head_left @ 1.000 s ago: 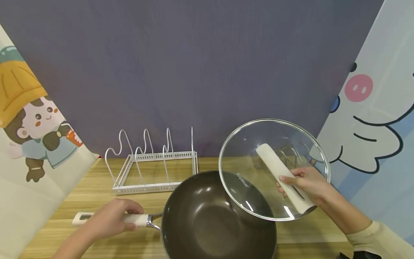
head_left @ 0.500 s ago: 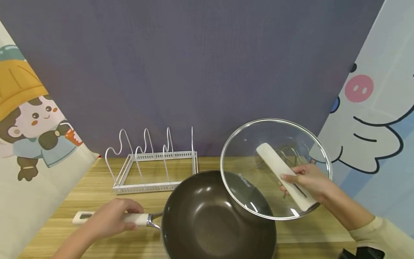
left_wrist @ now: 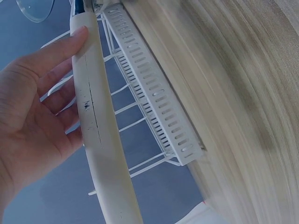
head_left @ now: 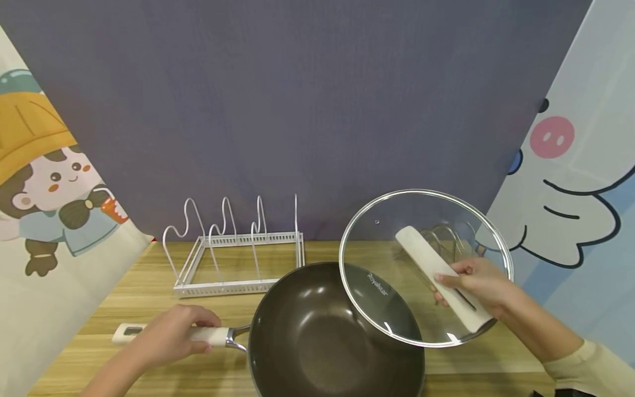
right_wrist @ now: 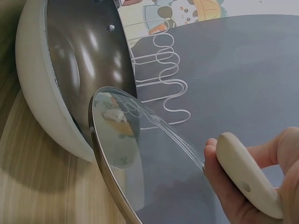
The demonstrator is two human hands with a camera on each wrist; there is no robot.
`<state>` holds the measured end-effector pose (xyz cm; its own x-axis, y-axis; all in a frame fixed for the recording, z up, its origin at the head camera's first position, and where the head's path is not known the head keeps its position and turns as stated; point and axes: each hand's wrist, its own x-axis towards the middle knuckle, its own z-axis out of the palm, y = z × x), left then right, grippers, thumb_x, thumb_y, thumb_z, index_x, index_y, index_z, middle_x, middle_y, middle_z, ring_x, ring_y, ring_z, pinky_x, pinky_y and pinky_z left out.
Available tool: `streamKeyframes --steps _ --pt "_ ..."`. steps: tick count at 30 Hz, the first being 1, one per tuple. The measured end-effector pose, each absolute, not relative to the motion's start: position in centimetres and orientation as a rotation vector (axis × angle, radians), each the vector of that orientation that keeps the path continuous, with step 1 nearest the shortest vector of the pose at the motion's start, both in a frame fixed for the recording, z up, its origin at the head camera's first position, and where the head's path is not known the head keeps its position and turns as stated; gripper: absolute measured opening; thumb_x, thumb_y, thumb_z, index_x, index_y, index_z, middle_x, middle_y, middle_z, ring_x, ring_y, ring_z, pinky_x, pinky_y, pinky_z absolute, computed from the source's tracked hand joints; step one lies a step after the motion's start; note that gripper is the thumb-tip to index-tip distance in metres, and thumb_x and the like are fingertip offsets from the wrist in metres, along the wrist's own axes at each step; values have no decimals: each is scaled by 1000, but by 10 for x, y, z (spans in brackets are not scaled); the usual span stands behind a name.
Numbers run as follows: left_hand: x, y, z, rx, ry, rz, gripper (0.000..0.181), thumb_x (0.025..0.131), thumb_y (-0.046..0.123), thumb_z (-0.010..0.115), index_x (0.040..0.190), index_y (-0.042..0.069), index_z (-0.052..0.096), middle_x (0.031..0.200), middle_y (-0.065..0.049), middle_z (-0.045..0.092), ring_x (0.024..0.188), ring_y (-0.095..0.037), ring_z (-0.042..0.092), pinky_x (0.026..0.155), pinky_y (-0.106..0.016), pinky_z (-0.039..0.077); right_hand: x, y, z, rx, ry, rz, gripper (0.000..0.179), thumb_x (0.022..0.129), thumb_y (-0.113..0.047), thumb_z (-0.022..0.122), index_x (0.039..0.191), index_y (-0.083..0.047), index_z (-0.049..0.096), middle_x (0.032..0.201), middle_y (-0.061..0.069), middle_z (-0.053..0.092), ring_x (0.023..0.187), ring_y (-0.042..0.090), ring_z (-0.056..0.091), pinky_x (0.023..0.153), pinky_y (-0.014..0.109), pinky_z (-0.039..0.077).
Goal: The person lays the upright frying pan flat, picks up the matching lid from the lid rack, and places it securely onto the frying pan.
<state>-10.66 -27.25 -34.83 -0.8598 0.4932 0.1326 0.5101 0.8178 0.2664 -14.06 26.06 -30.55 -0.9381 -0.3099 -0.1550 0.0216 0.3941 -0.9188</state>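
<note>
A dark, deep wok (head_left: 332, 336) stands on the wooden table, its cream handle (head_left: 208, 335) pointing left. My left hand (head_left: 173, 335) holds that handle, with the thumb and fingers on either side of it in the left wrist view. In my right hand (head_left: 476, 284) is the white bar handle (head_left: 436, 270) of a round glass lid (head_left: 379, 242). The lid is tilted above the right side of the wok and overlaps its rim in the head view. From the right wrist, the fingers (right_wrist: 224, 182) curl round the lid's handle, and the lid's edge shows near the wok's outer wall.
Behind the wok on the left, a white wire rack (head_left: 223, 288) with upright dividers stands on the table (head_left: 134, 300). A grey-purple panel (head_left: 317, 110) rises at the back. Cartoon-printed sheets hang at both sides, and bent wire shapes show through the lid.
The lid and my right hand have shifted slightly right and a little lower in the head view. The left hand and the wok have stayed in place.
</note>
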Motion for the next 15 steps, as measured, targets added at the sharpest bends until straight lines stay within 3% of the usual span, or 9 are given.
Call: streamKeyframes --steps 9,15 --pt "-106 -274 -349 -823 -2936 -458 29 65 23 85 90 25 71 86 16 71 75 8 56 63 -21 48 -139 264 -311 -258 2282 -1585 36 96 -12 53 115 19 56 74 -3 73 64 13 68 61 26 54" --pt "-106 -273 -350 -827 -2927 -459 28 65 23 85 90 25 71 85 16 70 75 9 55 62 -21 48 -137 265 -314 -256 2251 -1602 22 96 -11 54 101 5 67 74 -4 73 65 13 69 62 26 55"
